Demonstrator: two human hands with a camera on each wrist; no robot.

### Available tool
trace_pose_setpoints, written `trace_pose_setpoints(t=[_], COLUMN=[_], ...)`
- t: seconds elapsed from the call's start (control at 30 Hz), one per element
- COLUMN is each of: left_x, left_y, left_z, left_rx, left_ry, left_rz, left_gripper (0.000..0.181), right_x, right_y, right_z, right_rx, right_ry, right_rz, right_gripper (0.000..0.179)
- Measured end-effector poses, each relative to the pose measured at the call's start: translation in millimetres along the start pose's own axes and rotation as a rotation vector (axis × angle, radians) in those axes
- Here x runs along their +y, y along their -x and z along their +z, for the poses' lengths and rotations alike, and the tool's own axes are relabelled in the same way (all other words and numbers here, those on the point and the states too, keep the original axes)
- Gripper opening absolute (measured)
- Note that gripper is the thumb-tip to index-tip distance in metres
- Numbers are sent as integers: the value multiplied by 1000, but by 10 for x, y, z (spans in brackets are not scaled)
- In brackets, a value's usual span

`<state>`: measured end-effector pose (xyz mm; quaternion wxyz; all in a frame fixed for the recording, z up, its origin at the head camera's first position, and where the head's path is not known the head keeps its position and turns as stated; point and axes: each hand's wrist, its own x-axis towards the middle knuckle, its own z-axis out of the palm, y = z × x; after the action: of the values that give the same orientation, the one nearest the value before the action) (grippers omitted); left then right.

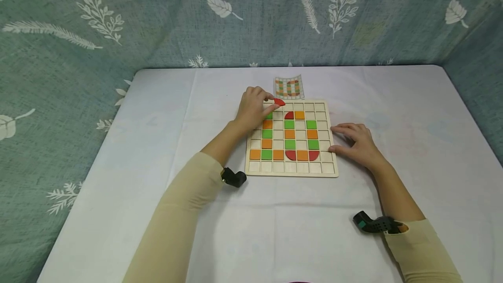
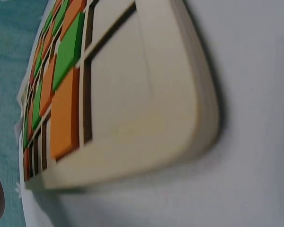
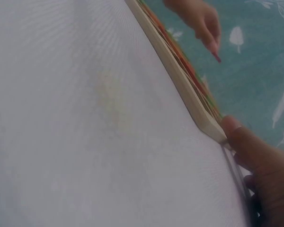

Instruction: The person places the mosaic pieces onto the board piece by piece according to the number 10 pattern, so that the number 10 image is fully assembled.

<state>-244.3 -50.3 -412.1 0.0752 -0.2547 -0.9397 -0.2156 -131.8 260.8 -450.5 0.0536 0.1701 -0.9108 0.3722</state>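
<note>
My left hand (image 1: 251, 106) pinches a red quarter-circle tile (image 1: 279, 102) between thumb and fingertips, over the top left part of a wooden grid board (image 1: 291, 175). My right hand (image 1: 357, 143) rests at the board's right edge, thumb and fingertips spread along it; the right wrist view shows the thumb (image 3: 246, 146) against that edge. Set in the grid are several orange square tiles (image 1: 302, 155), green square tiles (image 1: 290, 144) and red quarter-circle tiles (image 1: 289, 115). In the left wrist view only part of the left hand shows, at the left border.
A small pattern card (image 1: 289, 87) with a coloured grid stands or lies just behind the board, its top corner curled. A white cloth (image 1: 129, 195) covers the table. Behind it hangs a green-grey curtain (image 1: 251, 34) with white leaves. Each wrist wears a black camera (image 1: 234, 177).
</note>
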Motion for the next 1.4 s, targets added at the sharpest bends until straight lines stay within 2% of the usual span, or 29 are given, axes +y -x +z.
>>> trace_pose_setpoints(t=[0.23,0.43,0.67,1.03,1.4], left_x=[226,429,575,604,582], left_y=[-87,-119,-166,-192,-192], left_z=[88,186,310,447,492], left_rx=[-52,-147,-215,-227,-213], left_ry=[-25,-7,-7,-34,-32], left_rz=[14,-24,-4,-43,-16], left_gripper=[42,41,42,42,36], right_x=[-6,-14,-33,-40,-35], right_y=[-8,7,13,-6,-12], right_z=[1,15,5,-3,-2], right_rx=[-1,-18,-16,-12,-10], right_ry=[12,24,19,16,22], right_rz=[15,63,61,51,40], right_gripper=[57,58,57,55,56])
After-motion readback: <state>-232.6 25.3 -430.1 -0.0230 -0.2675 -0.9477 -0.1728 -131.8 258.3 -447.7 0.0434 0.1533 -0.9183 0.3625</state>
